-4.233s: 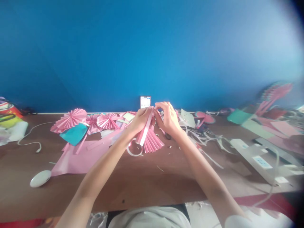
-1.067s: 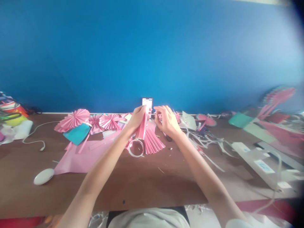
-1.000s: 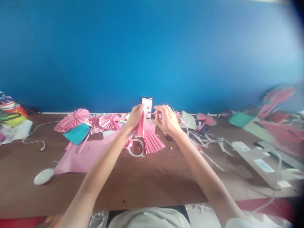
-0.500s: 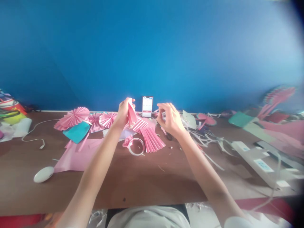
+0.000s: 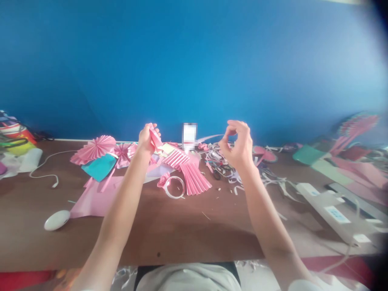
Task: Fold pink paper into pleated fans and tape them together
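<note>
My left hand [image 5: 146, 138] is raised above the brown table [image 5: 169, 230] and closed on one end of a pleated pink paper strip [image 5: 172, 157] that hangs down and fans toward the right. My right hand [image 5: 238, 145] is lifted to the right, thumb and forefinger pinched on a thin pale strip [image 5: 210, 138] that runs left toward the phone. Under the hands lie a pleated pink fan [image 5: 194, 179] and a clear tape ring [image 5: 174, 187].
A phone [image 5: 189, 136] leans on the blue wall. Pink paper rosettes [image 5: 96, 147], a teal sheet [image 5: 97, 167] and a flat pink sheet [image 5: 100, 196] lie at left, with a white mouse [image 5: 56, 220]. Paper scraps and scissors [image 5: 216, 173] sit right of centre; white power strips [image 5: 329, 206] at far right.
Both hands rose and parted. The left carried the folded pink strip up and left so it fanned open. The right moved right and now pinches a thin strip.
</note>
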{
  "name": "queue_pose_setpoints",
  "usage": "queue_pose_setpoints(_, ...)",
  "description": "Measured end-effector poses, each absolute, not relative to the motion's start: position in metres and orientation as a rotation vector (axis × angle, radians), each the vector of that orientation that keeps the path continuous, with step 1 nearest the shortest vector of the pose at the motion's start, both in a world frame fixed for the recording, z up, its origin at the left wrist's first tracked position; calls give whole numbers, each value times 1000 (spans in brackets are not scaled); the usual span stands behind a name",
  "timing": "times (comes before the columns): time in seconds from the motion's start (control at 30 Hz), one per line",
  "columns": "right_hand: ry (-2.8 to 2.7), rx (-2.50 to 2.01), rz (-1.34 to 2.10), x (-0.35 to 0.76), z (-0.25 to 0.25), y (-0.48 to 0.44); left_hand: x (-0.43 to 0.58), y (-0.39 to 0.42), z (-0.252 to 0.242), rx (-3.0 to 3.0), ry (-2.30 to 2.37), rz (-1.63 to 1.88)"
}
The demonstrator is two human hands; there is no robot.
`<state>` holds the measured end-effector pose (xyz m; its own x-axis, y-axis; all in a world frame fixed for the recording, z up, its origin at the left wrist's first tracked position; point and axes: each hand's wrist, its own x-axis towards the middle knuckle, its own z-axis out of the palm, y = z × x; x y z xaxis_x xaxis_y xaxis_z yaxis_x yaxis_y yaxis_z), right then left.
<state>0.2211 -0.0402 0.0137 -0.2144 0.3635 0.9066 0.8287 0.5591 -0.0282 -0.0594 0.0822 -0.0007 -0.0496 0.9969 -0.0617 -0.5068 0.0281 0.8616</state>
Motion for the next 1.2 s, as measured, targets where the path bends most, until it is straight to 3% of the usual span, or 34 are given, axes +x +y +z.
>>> queue_pose_setpoints(0.27,-2002,-1685,-522,235,-12,-12,-52,71,-4,773,731,1344)
queue_pose_setpoints(0.4,-2216,-2038,-70,231,-42,4,-43,67,-3,787,716,1236)
queue_pose_setpoints(0.83,-2350,-2090,284,188,-74,2,-30,61,0,928,783,1182)
queue_pose_setpoints(1.2,-2254,-2089,265,147,-83,-15,-31,55,3,1020,709,1012)
